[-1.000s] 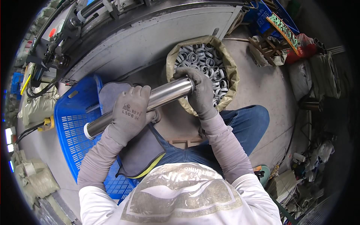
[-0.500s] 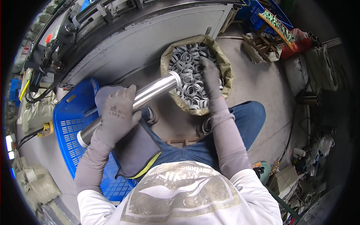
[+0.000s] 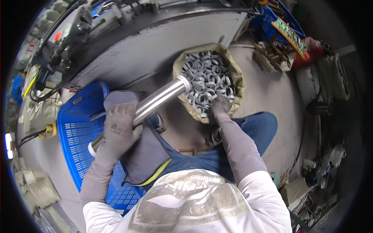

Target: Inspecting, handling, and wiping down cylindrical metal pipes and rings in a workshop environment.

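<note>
My gloved left hand is closed around a shiny metal tube, which slants up to the right across a dark grey cloth pad on my lap. Pale rings cap both ends of the tube; its upper end reaches the rim of an open tan sack. Grey rings fill that sack in a loose heap. Over the sack's near side, my gloved right hand touches the heap with its fingers down. Blur and the rings hide those fingertips, so any ring in them cannot be made out.
A blue plastic basket stands at my left, partly under the tube. Beyond the sack runs a machine with a pale side panel. At the far right are a blue crate and wrapped bundles; plastic scraps lie at the right.
My right hand has come back toward me, from the sack's right middle to its near edge. The left hand keeps its grip on the tube. The whole view has shifted slightly.
</note>
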The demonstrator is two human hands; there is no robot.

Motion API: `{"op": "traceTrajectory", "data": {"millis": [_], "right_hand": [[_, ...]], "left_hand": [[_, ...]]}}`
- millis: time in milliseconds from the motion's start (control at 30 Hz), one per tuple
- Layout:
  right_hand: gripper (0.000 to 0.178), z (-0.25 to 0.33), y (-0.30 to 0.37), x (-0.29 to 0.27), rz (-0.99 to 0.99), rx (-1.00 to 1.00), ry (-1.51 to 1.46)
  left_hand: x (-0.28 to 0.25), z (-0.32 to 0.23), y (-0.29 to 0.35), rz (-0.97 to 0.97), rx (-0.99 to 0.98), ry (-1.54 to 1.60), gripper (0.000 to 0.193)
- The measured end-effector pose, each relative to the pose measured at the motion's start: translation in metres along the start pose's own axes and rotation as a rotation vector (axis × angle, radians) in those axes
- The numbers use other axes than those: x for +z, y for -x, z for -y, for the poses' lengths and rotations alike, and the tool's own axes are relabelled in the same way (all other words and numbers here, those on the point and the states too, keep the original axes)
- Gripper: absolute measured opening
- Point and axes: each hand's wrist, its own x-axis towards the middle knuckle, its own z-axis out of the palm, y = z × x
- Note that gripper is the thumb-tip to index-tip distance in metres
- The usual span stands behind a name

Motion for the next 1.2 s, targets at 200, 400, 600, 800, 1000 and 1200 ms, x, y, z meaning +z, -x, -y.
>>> {"op": "traceTrajectory", "data": {"millis": [200,400,600,800,1000,1200], "right_hand": [[0.045,0.015,0.018,-0.055,0.113,-0.022,0.032],[0.056,0.03,-0.026,-0.151,0.028,-0.274,-0.851],[0.055,0.02,0.005,-0.217,0.027,-0.569,-1.196],[0.016,0.024,0.009,-0.214,0.169,-0.577,-1.217],[0.059,0.022,0.002,-0.208,0.11,-0.553,-1.13],[0.064,0.022,0.006,-0.215,0.41,-0.472,-1.36]], "left_hand": [[-0.027,0.023,-0.025,-0.174,0.007,-0.047,0.068],[-0.063,0.098,-0.171,-0.596,-0.021,-0.32,0.064],[-0.073,0.127,-0.319,-0.616,-0.189,-0.406,0.048],[-0.059,0.162,-0.373,-0.349,-0.239,-0.37,0.044],[-0.033,0.138,-0.323,-0.255,-0.233,-0.37,0.052],[0.022,0.186,-0.098,-0.794,0.002,0.129,0.03]]}}
